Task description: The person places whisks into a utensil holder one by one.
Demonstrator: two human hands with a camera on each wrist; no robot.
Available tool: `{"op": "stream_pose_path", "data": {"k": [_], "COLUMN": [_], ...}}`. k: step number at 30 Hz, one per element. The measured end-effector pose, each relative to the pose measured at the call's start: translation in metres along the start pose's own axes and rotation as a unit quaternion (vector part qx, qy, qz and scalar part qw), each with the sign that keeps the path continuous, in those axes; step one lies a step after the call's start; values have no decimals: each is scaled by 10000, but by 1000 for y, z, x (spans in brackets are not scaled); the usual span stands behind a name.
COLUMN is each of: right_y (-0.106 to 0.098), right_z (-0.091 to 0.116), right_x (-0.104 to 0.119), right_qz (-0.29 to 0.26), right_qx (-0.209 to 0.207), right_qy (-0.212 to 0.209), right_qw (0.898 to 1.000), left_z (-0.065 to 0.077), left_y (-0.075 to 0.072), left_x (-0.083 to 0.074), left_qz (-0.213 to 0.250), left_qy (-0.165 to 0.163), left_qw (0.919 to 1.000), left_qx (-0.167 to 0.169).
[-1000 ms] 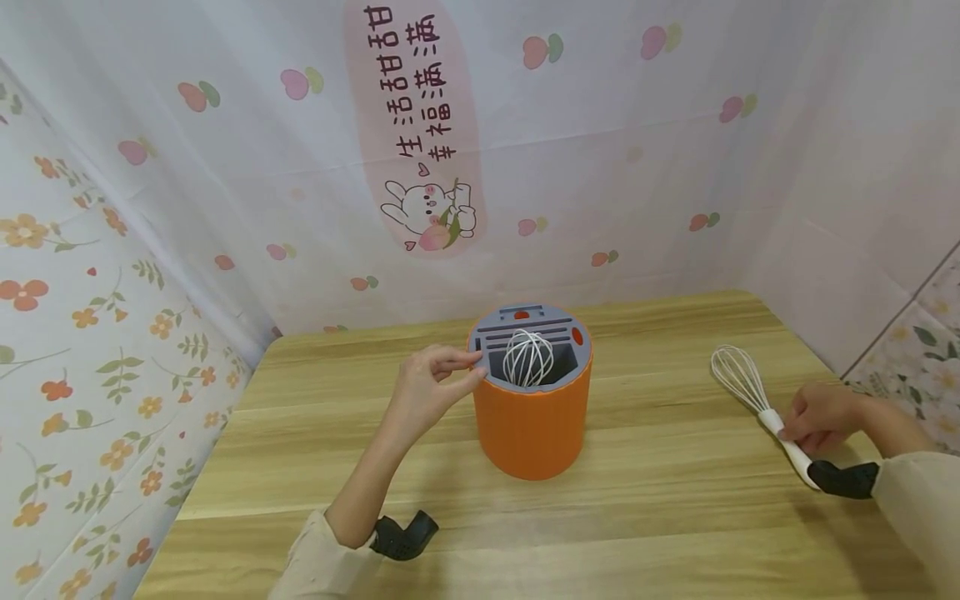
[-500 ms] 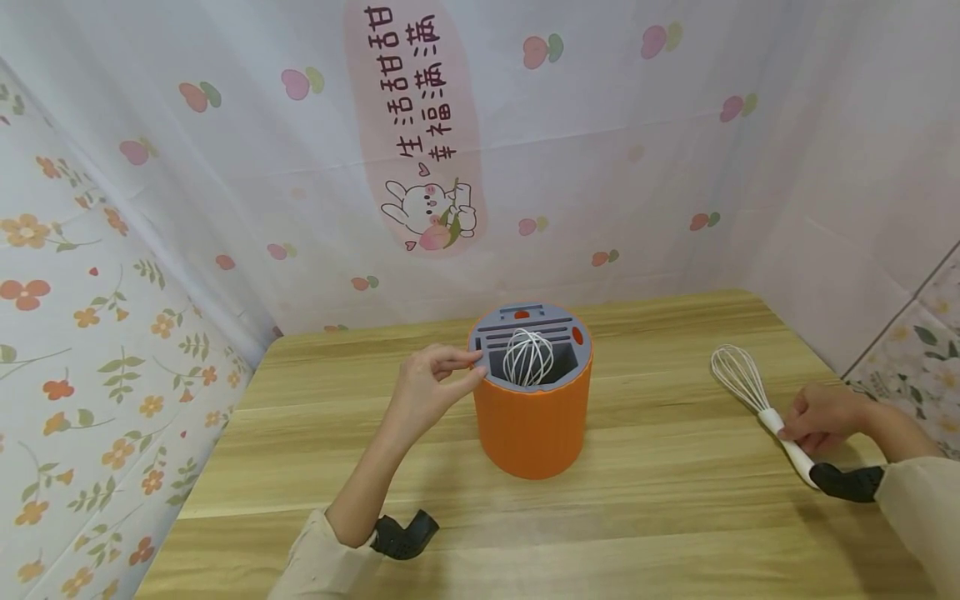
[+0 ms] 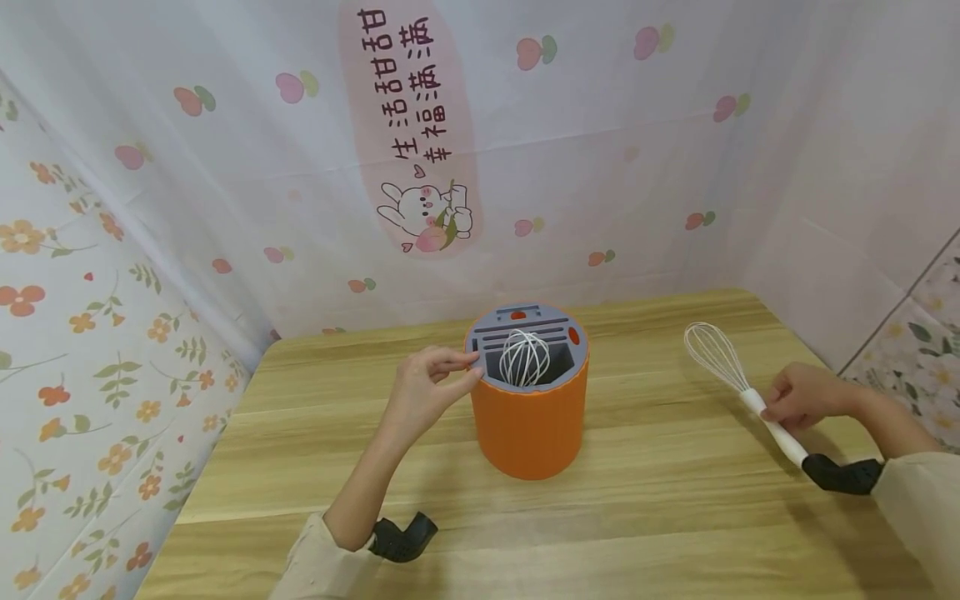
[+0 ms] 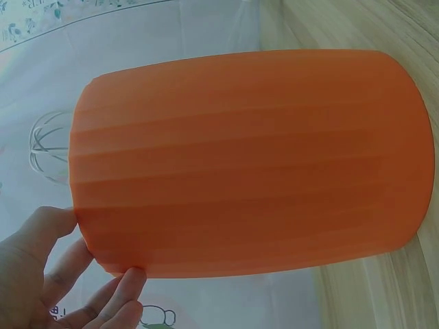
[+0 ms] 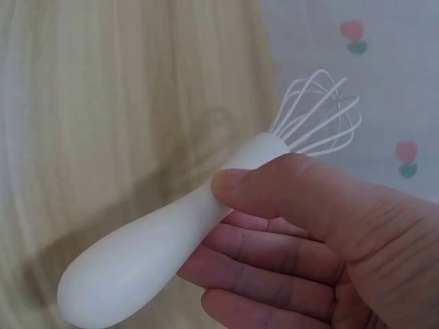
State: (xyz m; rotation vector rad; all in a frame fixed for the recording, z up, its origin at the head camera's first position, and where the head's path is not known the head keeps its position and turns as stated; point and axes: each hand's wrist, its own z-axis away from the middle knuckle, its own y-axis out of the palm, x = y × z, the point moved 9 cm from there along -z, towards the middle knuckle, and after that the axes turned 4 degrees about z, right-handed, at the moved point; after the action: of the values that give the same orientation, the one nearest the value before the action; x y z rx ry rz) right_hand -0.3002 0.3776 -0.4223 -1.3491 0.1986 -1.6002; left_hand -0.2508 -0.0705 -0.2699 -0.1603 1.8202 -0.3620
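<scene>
My left hand (image 3: 422, 382) pinches the left side of the rim of an orange round utensil holder (image 3: 529, 435) with thumb and fingertips. The holder stands upright on the table, topped by a grey slotted insert (image 3: 491, 321). Out of its large front compartment pokes the white wire head of a whisk (image 3: 524, 357); the rest of that whisk is hidden inside. At the right, a second whisk (image 5: 147, 250) with a white handle is held by my right hand (image 3: 808, 397). Thumb and fingers grip its handle, and in the right wrist view its shadow falls apart from it on the wood.
Both hands work over a wood-grain table (image 3: 660, 517). Behind it hangs a white curtain (image 3: 630, 192) printed with fruit, a rabbit and writing. A floral cloth (image 3: 97, 400) borders the left side. Black curved wrist mounts (image 3: 405, 537) stick out from both sleeves.
My right hand has raised the whisk and moved it slightly left and away from me. My left hand stays at the holder's rim. The head view has shifted slightly.
</scene>
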Motion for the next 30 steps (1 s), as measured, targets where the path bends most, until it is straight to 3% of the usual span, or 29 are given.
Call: {"op": "stream_pose_path", "data": {"k": [16,24,30], "right_y": [-14,-11,-6], "right_z": [-9,-10,-7], "right_x": [104,167,213], "right_qz": [1029,1371,1198], "right_qx": [-660,-879,-1030], "right_qy": [-599,-1393,-1848], "right_qw": [9907,9768,9700], "left_z": [1,1,-4], "left_y": [1,0,0], "left_x": [-1,-1,9], "left_qz": [54,13,33], "left_qy": [44,72,43], "left_qw": [10000,10000,10000], "left_qx": [43,49,41]}}
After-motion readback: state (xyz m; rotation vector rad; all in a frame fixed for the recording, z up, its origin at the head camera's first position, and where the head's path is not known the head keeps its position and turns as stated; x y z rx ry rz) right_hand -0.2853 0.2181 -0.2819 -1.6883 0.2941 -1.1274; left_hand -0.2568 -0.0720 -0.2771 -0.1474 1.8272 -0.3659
